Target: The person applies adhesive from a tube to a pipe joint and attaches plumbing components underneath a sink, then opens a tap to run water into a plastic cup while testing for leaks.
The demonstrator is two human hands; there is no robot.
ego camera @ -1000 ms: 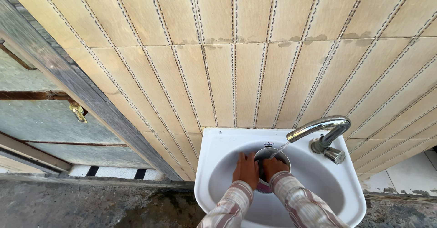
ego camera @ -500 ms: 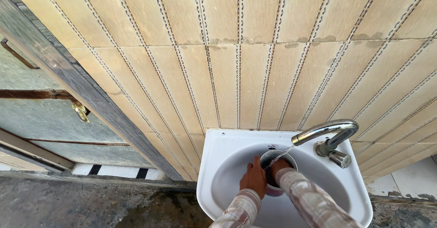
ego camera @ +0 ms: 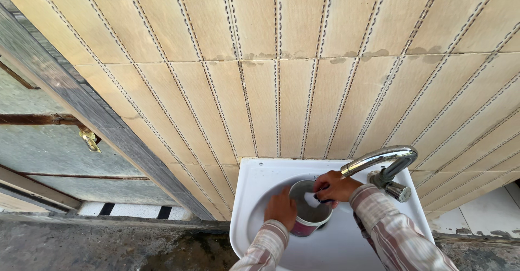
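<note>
A tiled wall (ego camera: 303, 65) in beige fills most of the view, and a weathered door (ego camera: 49, 146) is seen at the left. Below, a white sink (ego camera: 254, 190) is fixed to the wall, with a curved metal tap (ego camera: 382, 158) over it. A round cup (ego camera: 310, 210) is held above the basin. Its side is gripped by the left hand (ego camera: 280, 209). The right hand (ego camera: 336, 187) is curled at the rim, fingers dipped inside around something white, hard to make out. Both forearms are cut off below.
</note>
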